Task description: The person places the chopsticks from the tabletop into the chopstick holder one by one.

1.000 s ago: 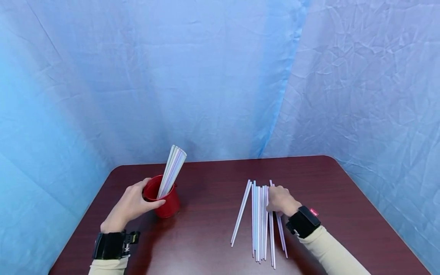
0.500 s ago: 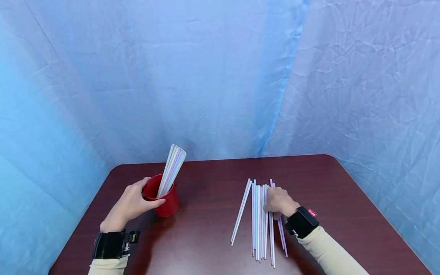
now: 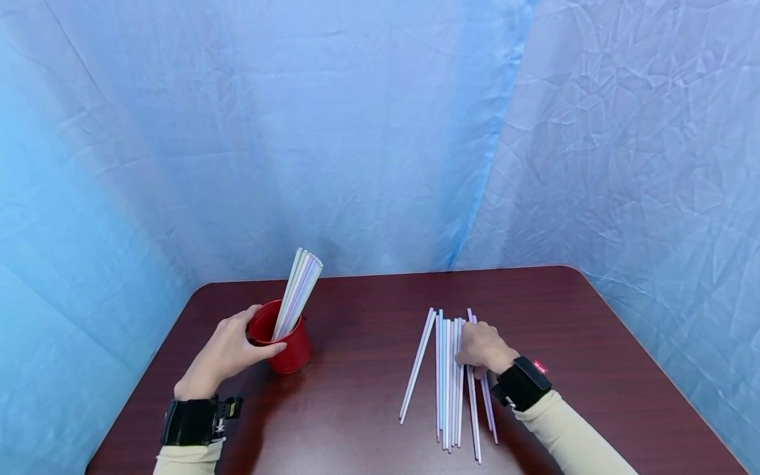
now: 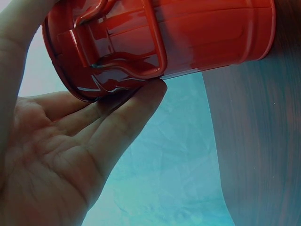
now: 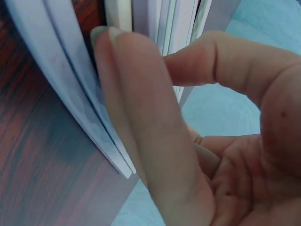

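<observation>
— Judging progress: a bundle of chopsticks (image 3: 299, 290) stands in the red cup (image 3: 289, 348), gripped by the left hand (image 3: 228, 353) at the desk's (image 3: 356, 396) left.

— About a dozen loose chopsticks (image 3: 451, 382) lie right; the right hand (image 3: 483, 349) pinches some.

Glossy metal cup (image 3: 289, 346) (red enamel), wood-grain table (image 3: 356, 389).

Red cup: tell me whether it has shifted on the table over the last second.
No. The red cup stands in the same spot relative to the table's far edge, left hand gripping it.
</observation>
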